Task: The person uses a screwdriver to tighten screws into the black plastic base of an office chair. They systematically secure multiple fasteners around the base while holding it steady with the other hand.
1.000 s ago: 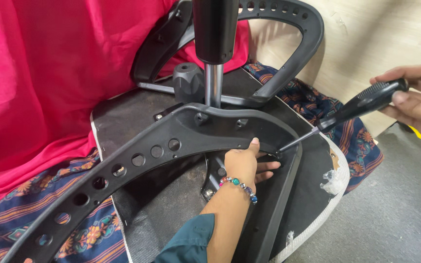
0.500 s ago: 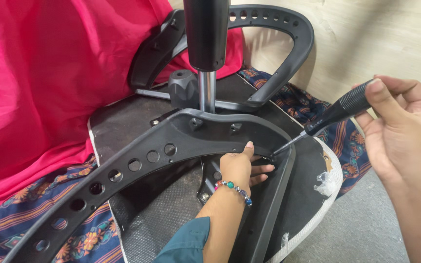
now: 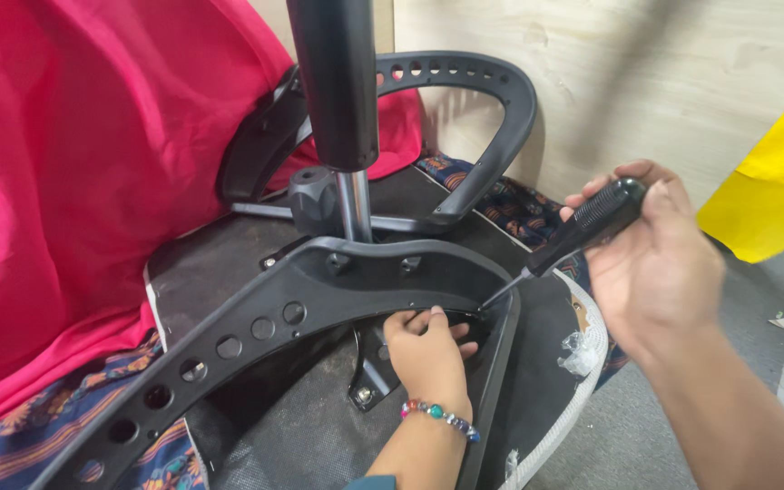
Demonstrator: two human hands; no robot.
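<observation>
In the head view, an office chair lies upside down on the floor. Its black armrest frame (image 3: 319, 290) with round holes crosses the middle of the frame, and the gas cylinder (image 3: 336, 82) stands up at the top centre. The right hand (image 3: 655, 263) is closed firmly around the black handle of a screwdriver (image 3: 573, 231), at the right of the frame. The thin shaft goes down and left, and its tip meets the inner edge of the armrest frame, near the centre of the picture. The left hand (image 3: 428, 349) (it wears a bead bracelet (image 3: 439, 416)) is under this frame in the lower centre; the fingers are curled against its underside, just beside the tip, but I cannot tell if they pinch a small part there. The armrest frame sits already on the seat bottom (image 3: 537, 363), and I judge that the fastening at this point is in progress, not finished; the screw itself is too small to see. A second armrest frame (image 3: 492, 118) is at the upper centre, and red cloth (image 3: 93, 181) fills the left side.

Compared with half a second ago, the right hand is more to the left and grips the handle more fully, while the tip and the left hand stay at the same place.
</observation>
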